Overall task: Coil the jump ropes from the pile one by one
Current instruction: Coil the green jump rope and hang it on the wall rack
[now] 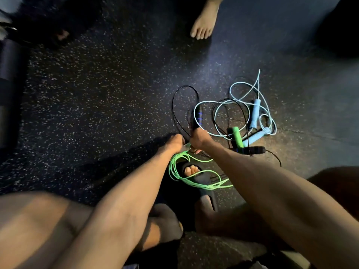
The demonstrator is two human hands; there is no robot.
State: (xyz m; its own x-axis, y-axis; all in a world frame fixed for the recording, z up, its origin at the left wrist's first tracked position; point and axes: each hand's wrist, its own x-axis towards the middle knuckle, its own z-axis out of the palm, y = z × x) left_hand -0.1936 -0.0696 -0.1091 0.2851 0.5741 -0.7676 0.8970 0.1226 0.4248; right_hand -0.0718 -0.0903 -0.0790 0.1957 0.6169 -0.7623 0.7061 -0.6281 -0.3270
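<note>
My left hand [174,141] and my right hand [199,138] are close together above the speckled floor. Both grip a bright green jump rope [186,177] whose loops hang down below them over my foot. My right hand also holds a black handle with blue rings [199,117], and a black cord [178,105] loops up from between my hands. To the right lies the pile: a light blue rope [242,90] with light blue handles [255,113], a green handle [238,137] and a black handle [254,150].
My foot in a black slide sandal [194,171] is under the green loops. Another person's bare foot [204,26] stands at the top. Dark equipment [9,84] lines the left edge. My knees fill the lower corners.
</note>
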